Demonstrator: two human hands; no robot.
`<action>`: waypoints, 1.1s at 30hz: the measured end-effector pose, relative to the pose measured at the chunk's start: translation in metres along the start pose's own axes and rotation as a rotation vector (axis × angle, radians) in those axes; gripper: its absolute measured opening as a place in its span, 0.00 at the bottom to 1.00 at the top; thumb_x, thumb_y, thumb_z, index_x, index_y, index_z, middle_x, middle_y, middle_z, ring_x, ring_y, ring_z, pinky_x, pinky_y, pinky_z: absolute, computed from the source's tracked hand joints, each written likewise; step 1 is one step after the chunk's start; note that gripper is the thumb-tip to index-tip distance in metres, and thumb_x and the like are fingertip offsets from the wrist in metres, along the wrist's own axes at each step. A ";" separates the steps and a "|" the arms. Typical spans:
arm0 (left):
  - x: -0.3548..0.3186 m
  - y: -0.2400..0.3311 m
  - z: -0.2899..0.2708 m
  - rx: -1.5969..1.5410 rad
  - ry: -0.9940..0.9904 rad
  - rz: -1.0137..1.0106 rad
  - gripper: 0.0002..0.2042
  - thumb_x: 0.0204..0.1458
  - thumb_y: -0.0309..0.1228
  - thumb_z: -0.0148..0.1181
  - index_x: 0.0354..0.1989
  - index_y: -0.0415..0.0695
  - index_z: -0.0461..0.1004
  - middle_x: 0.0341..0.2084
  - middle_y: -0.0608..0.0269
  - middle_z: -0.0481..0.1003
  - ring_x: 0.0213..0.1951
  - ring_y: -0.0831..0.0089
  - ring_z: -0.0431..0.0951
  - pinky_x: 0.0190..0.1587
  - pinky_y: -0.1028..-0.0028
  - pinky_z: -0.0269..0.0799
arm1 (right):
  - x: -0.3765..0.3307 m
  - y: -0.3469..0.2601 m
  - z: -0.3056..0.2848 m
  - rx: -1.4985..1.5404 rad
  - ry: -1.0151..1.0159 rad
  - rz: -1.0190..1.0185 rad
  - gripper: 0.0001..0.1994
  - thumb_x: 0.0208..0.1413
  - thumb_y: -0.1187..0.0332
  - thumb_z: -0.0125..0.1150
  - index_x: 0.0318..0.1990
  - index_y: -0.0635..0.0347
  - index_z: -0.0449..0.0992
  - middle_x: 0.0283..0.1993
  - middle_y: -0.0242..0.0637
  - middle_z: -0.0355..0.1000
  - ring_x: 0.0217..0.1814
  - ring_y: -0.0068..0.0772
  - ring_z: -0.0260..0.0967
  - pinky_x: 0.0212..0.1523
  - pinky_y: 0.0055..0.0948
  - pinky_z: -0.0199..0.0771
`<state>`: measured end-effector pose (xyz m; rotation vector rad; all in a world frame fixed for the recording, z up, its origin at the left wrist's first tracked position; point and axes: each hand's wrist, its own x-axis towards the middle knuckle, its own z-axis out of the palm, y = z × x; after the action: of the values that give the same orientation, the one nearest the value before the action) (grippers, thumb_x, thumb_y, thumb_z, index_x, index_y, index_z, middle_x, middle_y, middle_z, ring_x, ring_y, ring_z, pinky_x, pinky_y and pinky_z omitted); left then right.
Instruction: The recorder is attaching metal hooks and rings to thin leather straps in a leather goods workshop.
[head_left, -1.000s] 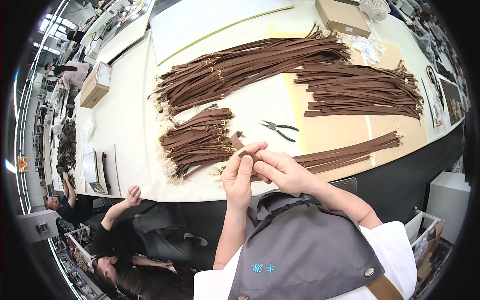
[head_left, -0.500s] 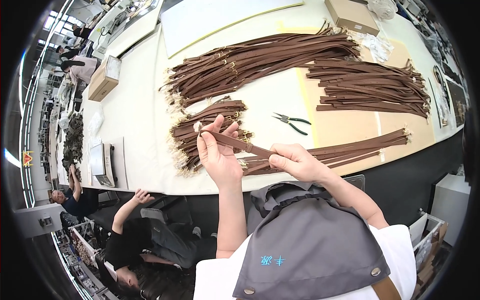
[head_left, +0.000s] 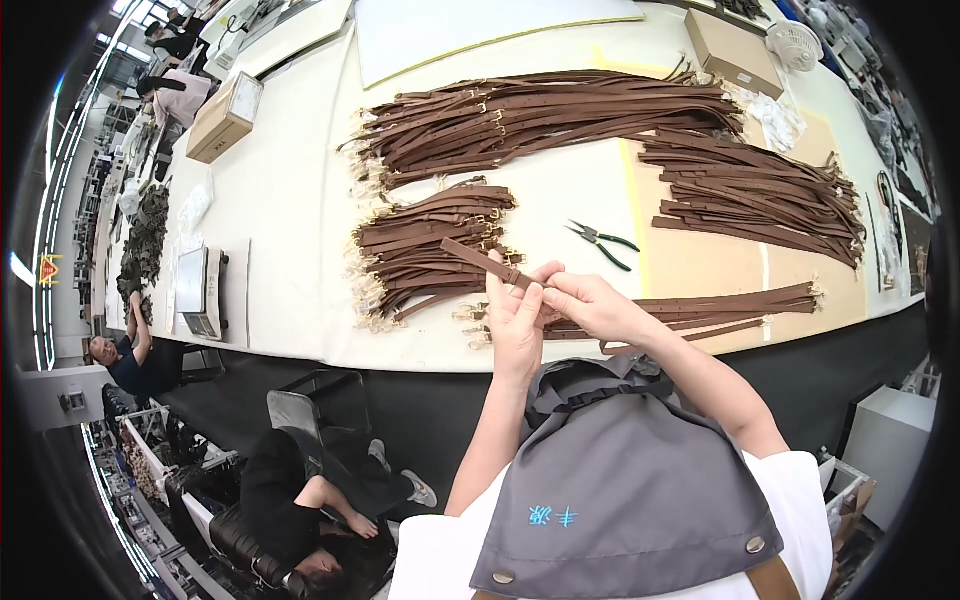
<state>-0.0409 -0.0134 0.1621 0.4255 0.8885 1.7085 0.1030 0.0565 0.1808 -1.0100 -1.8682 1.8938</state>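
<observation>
Both hands meet just above the near edge of the table [head_left: 300, 300], raised in front of the person's chest, with the bare forearms coming up from the lower edge and converging. The left hand [head_left: 515, 325] stands upright, fingers pointing up and curled closed around a brown leather strap [head_left: 485, 262], which sticks out from its fingertips up and to the left, slanting over the table. The right hand [head_left: 590, 305] comes in from the right with its wrist bent, thumb and fingers pinched on the same strap just beside the left fingertips, so the two hands touch. Under and beyond the hands lies a small heap of brown straps [head_left: 425, 245] with gold-coloured buckles at their ends, fanned out on the white tabletop. A few long straps [head_left: 720, 305] lie flat along the near edge, to the right of the hands. A pair of pliers [head_left: 600, 243] with dark handles rests on the table between the small heap and a large pile of straps [head_left: 760, 195] at the right. Another long bundle of straps [head_left: 540, 115] stretches across the far side. A cardboard box [head_left: 225, 118] sits at the far left, and a grey apron [head_left: 620, 490] covers the person's front below the hands.
</observation>
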 end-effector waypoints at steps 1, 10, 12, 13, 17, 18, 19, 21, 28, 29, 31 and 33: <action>0.002 -0.007 -0.012 -0.010 -0.002 -0.046 0.32 0.72 0.30 0.48 0.78 0.44 0.38 0.54 0.41 0.77 0.51 0.57 0.82 0.50 0.64 0.81 | 0.000 0.000 0.006 0.018 0.007 0.018 0.15 0.73 0.62 0.51 0.42 0.66 0.75 0.33 0.32 0.73 0.38 0.21 0.67 0.42 0.29 0.71; -0.002 -0.014 -0.020 -0.018 0.170 -0.001 0.29 0.72 0.28 0.47 0.76 0.43 0.44 0.45 0.41 0.80 0.49 0.56 0.83 0.54 0.60 0.80 | -0.005 -0.006 0.017 -0.038 0.001 0.067 0.16 0.73 0.60 0.51 0.40 0.66 0.75 0.32 0.34 0.73 0.37 0.24 0.67 0.42 0.30 0.71; 0.002 -0.009 -0.027 -0.049 0.175 0.099 0.29 0.72 0.27 0.46 0.77 0.44 0.43 0.44 0.45 0.80 0.49 0.59 0.82 0.57 0.60 0.77 | -0.010 -0.008 0.014 -0.116 -0.027 0.131 0.17 0.73 0.59 0.52 0.38 0.66 0.75 0.29 0.33 0.71 0.34 0.24 0.65 0.39 0.30 0.70; 0.001 -0.008 -0.029 -0.048 0.169 0.094 0.29 0.72 0.27 0.46 0.77 0.44 0.43 0.44 0.45 0.80 0.49 0.59 0.82 0.57 0.60 0.77 | -0.013 -0.007 0.014 -0.103 -0.015 0.088 0.18 0.73 0.58 0.52 0.37 0.65 0.74 0.27 0.33 0.69 0.32 0.24 0.63 0.37 0.31 0.68; 0.002 0.011 -0.015 -0.050 0.173 0.019 0.30 0.72 0.29 0.47 0.78 0.55 0.44 0.50 0.44 0.78 0.54 0.55 0.81 0.59 0.59 0.76 | -0.020 -0.006 -0.003 -0.128 -0.030 0.086 0.19 0.72 0.56 0.52 0.37 0.65 0.74 0.25 0.34 0.68 0.28 0.25 0.63 0.33 0.30 0.68; 0.005 0.010 -0.023 -0.054 0.177 0.046 0.26 0.72 0.29 0.47 0.76 0.52 0.50 0.50 0.45 0.79 0.53 0.55 0.81 0.59 0.59 0.76 | -0.024 -0.015 -0.006 -0.092 -0.077 0.121 0.18 0.72 0.56 0.52 0.38 0.65 0.74 0.25 0.34 0.69 0.27 0.26 0.66 0.32 0.31 0.69; 0.009 0.012 -0.036 -0.060 0.180 0.070 0.22 0.72 0.29 0.47 0.73 0.50 0.57 0.49 0.45 0.79 0.53 0.56 0.81 0.59 0.59 0.77 | -0.025 -0.025 -0.006 -0.055 -0.120 0.158 0.18 0.71 0.56 0.53 0.39 0.65 0.74 0.25 0.34 0.70 0.27 0.27 0.68 0.32 0.31 0.71; 0.015 0.029 -0.053 0.063 0.145 0.223 0.15 0.71 0.28 0.48 0.65 0.47 0.67 0.48 0.46 0.80 0.52 0.58 0.82 0.58 0.59 0.78 | -0.035 -0.021 -0.012 -0.050 -0.206 0.072 0.16 0.69 0.57 0.56 0.46 0.64 0.74 0.29 0.40 0.75 0.31 0.36 0.75 0.37 0.37 0.75; 0.033 0.144 -0.112 0.373 0.332 0.657 0.12 0.69 0.24 0.51 0.58 0.35 0.70 0.58 0.52 0.75 0.56 0.57 0.80 0.57 0.66 0.77 | -0.155 0.145 -0.121 -0.728 0.302 0.234 0.10 0.56 0.69 0.60 0.46 0.54 0.76 0.41 0.45 0.81 0.46 0.51 0.79 0.51 0.49 0.72; 0.035 0.149 -0.124 0.410 0.375 0.651 0.12 0.69 0.24 0.51 0.57 0.35 0.71 0.58 0.52 0.75 0.56 0.56 0.80 0.58 0.65 0.77 | -0.192 0.180 -0.155 -0.876 0.436 0.170 0.10 0.53 0.72 0.61 0.44 0.52 0.77 0.40 0.40 0.81 0.47 0.46 0.78 0.52 0.46 0.68; 0.036 0.140 -0.142 0.483 0.390 0.625 0.14 0.68 0.23 0.53 0.60 0.34 0.65 0.53 0.49 0.75 0.55 0.53 0.80 0.61 0.61 0.77 | -0.282 0.234 -0.228 -1.120 0.631 0.177 0.08 0.54 0.73 0.57 0.42 0.52 0.77 0.36 0.35 0.77 0.46 0.44 0.73 0.52 0.44 0.65; 0.034 0.110 -0.150 0.497 0.430 0.523 0.19 0.68 0.23 0.53 0.65 0.38 0.60 0.54 0.44 0.76 0.54 0.55 0.81 0.58 0.64 0.79 | -0.363 0.253 -0.279 -1.282 0.732 0.410 0.06 0.53 0.74 0.54 0.38 0.53 0.74 0.37 0.38 0.75 0.46 0.46 0.72 0.49 0.44 0.67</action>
<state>-0.2259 -0.0453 0.1400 0.6773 1.6418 2.0889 0.6099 0.0016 0.0616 -2.1334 -2.3179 0.0275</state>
